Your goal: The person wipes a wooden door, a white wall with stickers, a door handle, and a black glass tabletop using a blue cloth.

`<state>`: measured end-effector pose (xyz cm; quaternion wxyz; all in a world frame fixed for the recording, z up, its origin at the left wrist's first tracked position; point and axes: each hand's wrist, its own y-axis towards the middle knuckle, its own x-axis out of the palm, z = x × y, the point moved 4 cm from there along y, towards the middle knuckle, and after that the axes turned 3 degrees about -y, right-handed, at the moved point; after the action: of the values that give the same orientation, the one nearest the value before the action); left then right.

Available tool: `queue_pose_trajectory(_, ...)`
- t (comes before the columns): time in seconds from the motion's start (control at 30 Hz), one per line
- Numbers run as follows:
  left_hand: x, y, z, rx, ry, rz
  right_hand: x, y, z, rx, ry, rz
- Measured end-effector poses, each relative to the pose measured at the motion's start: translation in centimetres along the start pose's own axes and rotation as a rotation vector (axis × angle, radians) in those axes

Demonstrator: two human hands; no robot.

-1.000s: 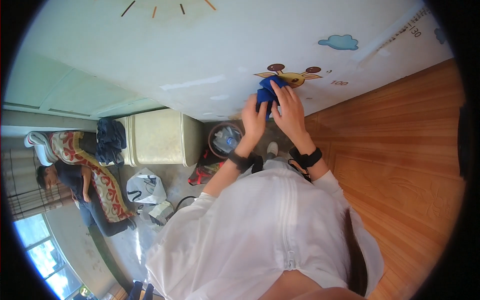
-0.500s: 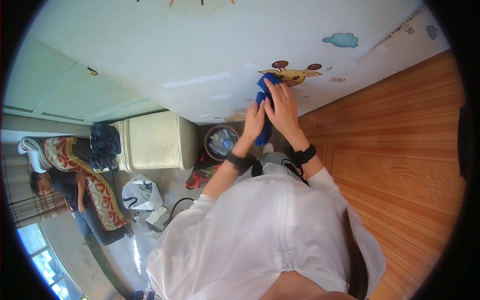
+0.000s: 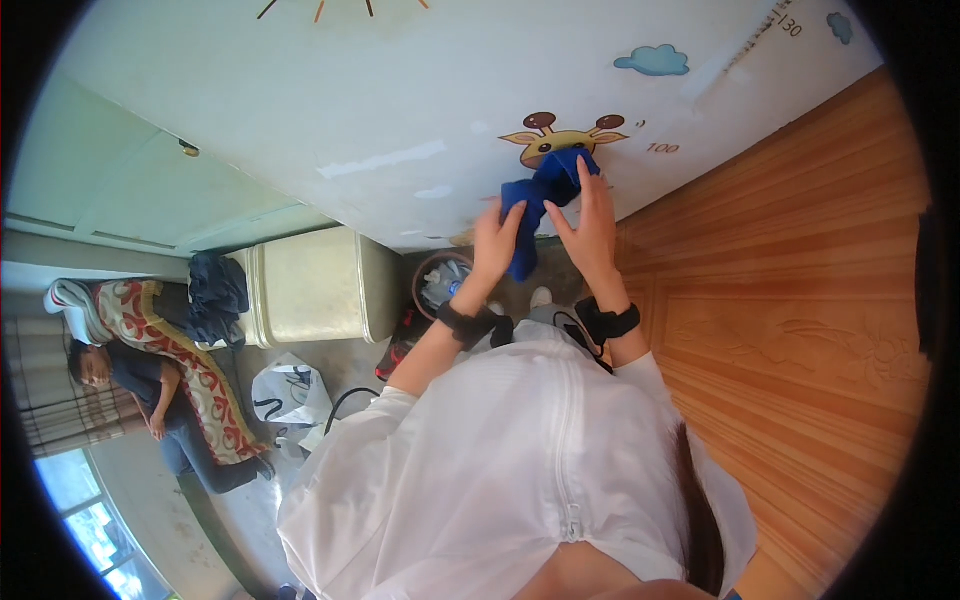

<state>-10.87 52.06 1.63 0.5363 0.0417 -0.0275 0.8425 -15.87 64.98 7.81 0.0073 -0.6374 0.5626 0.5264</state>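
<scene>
A dark blue cloth (image 3: 524,196) is stretched between my hands in front of the white wall (image 3: 400,100). It covers the lower face of a giraffe sticker (image 3: 560,139), and one end hangs down. My left hand (image 3: 494,245) grips the cloth's left part between thumb and fingers. With its fingertips, my right hand (image 3: 592,232) holds the upper right end near the wall; that thumb stands apart, close to the cloth's middle. Each wrist wears a black band.
A carved wooden door (image 3: 780,310) is on the right. Low to the left stand a bin with plastic bottles (image 3: 437,285) and a cream cabinet (image 3: 310,285). A white bag (image 3: 290,390) lies on the floor. Farther left, a person (image 3: 155,395) is on a patterned couch (image 3: 205,370).
The right hand has moved right and away from the left, spreading the cloth. The cloth's upper end has shifted right over the giraffe's lower face, uncovering its left side.
</scene>
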Motion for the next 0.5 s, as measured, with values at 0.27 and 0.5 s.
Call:
queue_pose_trajectory(0.27, 2.3, 2.5, 1.3, 0.057, 0.066, 0.047, 0.1, 0.1, -0.2, -0.024, 0.044, -0.083)
queue_pose_trajectory(0.5, 2.6, 3.5, 4.8, 0.014, -0.002, 0.108, -1.5, 3.5, -1.8, 0.017, 0.171, 0.077)
